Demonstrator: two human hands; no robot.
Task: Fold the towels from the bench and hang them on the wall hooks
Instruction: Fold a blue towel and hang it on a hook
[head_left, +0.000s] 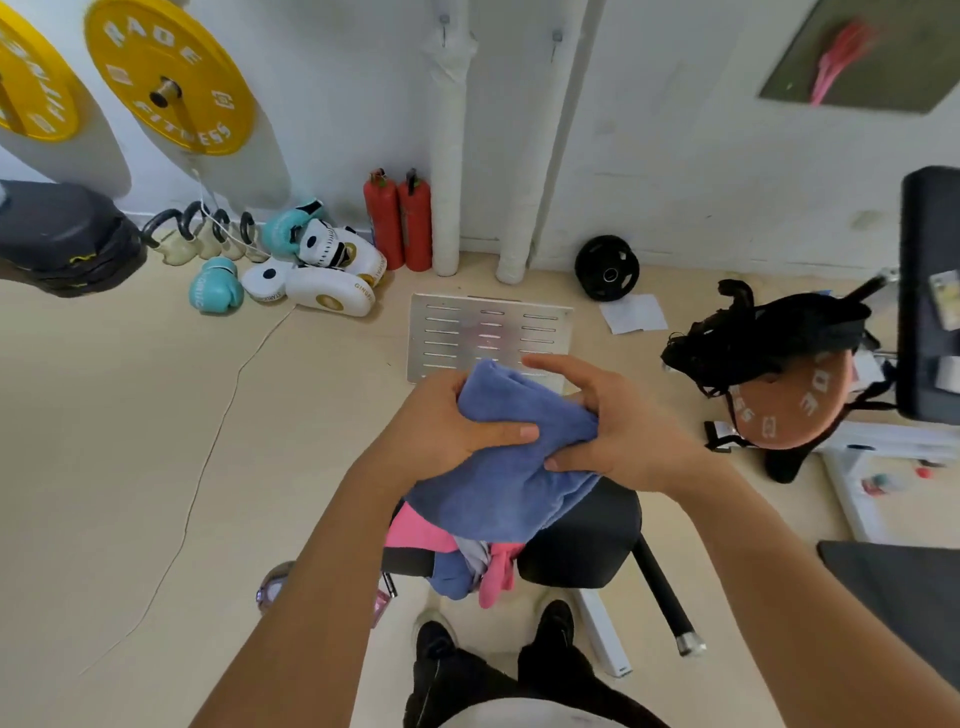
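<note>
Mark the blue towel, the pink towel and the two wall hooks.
blue towel (519, 441): head view, its bunched middle between the hands.
pink towel (415, 532): head view, flat part on the bench.
wall hooks (444, 28) (556, 44): head view, their metal stems.

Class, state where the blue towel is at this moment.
In the head view, the blue towel sits centre frame, gripped between the left hand and right hand, above the pink towel on the black bench.

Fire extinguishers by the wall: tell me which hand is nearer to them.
Left. The left hand, gripping the blue towel, sits almost straight below the fire extinguishers; the right hand grips the towel farther to the right.
</note>
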